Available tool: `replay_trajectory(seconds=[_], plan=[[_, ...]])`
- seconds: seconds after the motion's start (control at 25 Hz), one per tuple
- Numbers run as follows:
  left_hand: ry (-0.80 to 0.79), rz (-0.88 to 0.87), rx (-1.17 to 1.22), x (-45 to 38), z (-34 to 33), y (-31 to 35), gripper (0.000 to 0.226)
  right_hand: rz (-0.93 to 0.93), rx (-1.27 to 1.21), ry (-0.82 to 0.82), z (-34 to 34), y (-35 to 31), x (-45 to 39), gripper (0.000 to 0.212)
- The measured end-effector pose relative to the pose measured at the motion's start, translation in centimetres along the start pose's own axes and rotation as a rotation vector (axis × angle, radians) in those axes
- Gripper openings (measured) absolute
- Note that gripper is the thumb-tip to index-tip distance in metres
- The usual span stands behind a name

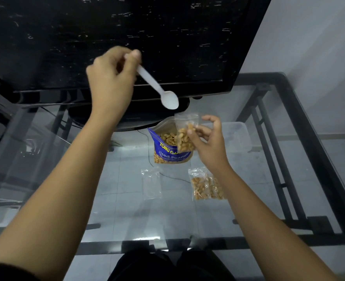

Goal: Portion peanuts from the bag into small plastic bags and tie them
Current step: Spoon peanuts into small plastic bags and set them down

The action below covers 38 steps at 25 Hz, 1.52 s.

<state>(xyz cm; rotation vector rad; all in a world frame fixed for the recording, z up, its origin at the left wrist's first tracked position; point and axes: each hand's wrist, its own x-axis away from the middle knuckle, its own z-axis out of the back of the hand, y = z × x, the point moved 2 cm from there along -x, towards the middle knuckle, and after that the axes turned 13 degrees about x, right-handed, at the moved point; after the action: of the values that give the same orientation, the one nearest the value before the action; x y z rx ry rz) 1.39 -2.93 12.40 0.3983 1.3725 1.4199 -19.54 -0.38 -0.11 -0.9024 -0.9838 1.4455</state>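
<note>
On the left, the left hand [111, 77] is raised well above the surface [127, 209], fingers curled closed around the handle end of a white plastic spoon [158, 89]. The spoon's long axis slants down and to the right, so its bowl, which looks empty, hangs just above and slightly left of the mouth of the small bag.

Lower down, 1 empty plastic bag [151, 184] lies flat on the glass surface. Behind it stands the blue peanut bag [168, 148], open at the top with peanuts showing inside.

To the right, the right hand [207, 138] pinches a partly filled small bag [185, 136] by its edge between thumb and fingertips, the other fingers spread loosely. It holds that bag upright directly in front of the peanut bag's opening, mouth upward.

Beneath the right wrist, 2 filled portion bags [206, 186] rest on the surface, touching; whether they are tied I cannot tell.

The next scoop likely turns on this: the peanut bag's opening lies below and just left of the spoon bowl, so the left hand is the nearer one to dip it.
</note>
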Motion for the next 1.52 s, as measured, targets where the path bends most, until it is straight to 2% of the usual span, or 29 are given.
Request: replay_trajectory(seconds=[0.08,0.16,0.28,0.36,0.4,0.48,0.52,0.6,0.72,0.76,0.84,0.92,1.0,1.12,1.16,1.24,1.32,1.4,1.48,1.52], plan=[[0.0,0.168,0.034,1.3,-0.7,-3.3,0.024,0.024,-0.013,0.025,0.9,0.7,1.0,0.021],[-0.124,0.323,-0.017,4.4,-2.6,-6.6,0.023,0.021,-0.007,0.027,1.2,1.8,2.5,0.019],[-0.209,0.443,-0.053,7.6,-4.1,-9.5,0.033,-0.057,0.094,-0.029,0.7,4.8,4.8,0.02],[-0.134,0.479,-0.066,7.9,-3.6,-10.4,0.058,-0.108,0.236,-0.134,0.1,6.9,5.8,0.024],[-0.062,0.466,-0.07,8.1,-3.1,-10.7,0.062,-0.128,0.307,-0.199,-0.3,7.8,6.1,0.027],[0.059,0.442,-0.071,9.7,-2.0,-11.8,0.044,-0.134,0.446,-0.31,-1.0,9.0,6.5,0.034],[0.044,0.447,-0.104,11.1,-1.6,-12.7,0.032,-0.12,0.513,-0.353,-1.4,9.4,6.5,0.036],[-0.187,0.446,-0.26,14.5,-1.6,-15.4,0.021,-0.097,0.61,-0.418,-2.3,10.1,6.5,0.039],[-0.59,0.429,-0.51,18.2,-2.1,-19.1,0.037,-0.07,0.727,-0.468,-3.5,11.0,6.3,0.043],[-0.637,0.419,-0.566,18.7,-2.3,-19.7,0.042,-0.043,0.805,-0.48,-3.8,11.3,6.3,0.044],[-0.617,0.421,-0.618,18.8,-2.7,-20.1,0.044,0.043,1.008,-0.459,-4.2,11.8,6.3,0.045],[-0.583,0.43,-0.602,18.7,-3.0,-19.8,0.037,0.08,1.149,-0.427,-4.3,12.0,6.4,0.042],[-0.596,0.381,-0.537,18.5,-2.9,-19.3,0.025,0.086,1.177,-0.413,-4.1,11.7,6.5,0.04],[-0.632,0.371,-0.361,17.6,-2.0,-17.6,0.017,0.071,1.066,-0.404,-3.8,10.4,6.9,0.041],[-0.628,0.456,-0.247,17.2,-1.7,-16.7,0.014,0.015,0.919,-0.385,-3.7,9.5,7.0,0.043],[-0.556,0.733,0.11,16.7,-1.3,-14.9,0.009,-0.208,0.443,-0.325,-3.6,7.5,7.5,0.049],[-0.466,0.923,0.391,16.8,-1.3,-13.4,0.01,-0.39,0.046,-0.265,-3.9,5.7,7.9,0.056],[-0.428,1.018,0.541,17.1,-1.6,-12.3,0.01,-0.415,-0.093,-0.179,-4.0,5.0,7.9,0.058],[-0.372,1.085,0.663,17.2,-1.7,-11.5,0.007,-0.386,-0.104,-0.124,-3.7,4.7,7.5,0.058],[-0.34,1.109,0.719,17.2,-1.7,-11.3,0.012,-0.374,-0.098,-0.121,-3.4,4.7,7.3,0.06]])
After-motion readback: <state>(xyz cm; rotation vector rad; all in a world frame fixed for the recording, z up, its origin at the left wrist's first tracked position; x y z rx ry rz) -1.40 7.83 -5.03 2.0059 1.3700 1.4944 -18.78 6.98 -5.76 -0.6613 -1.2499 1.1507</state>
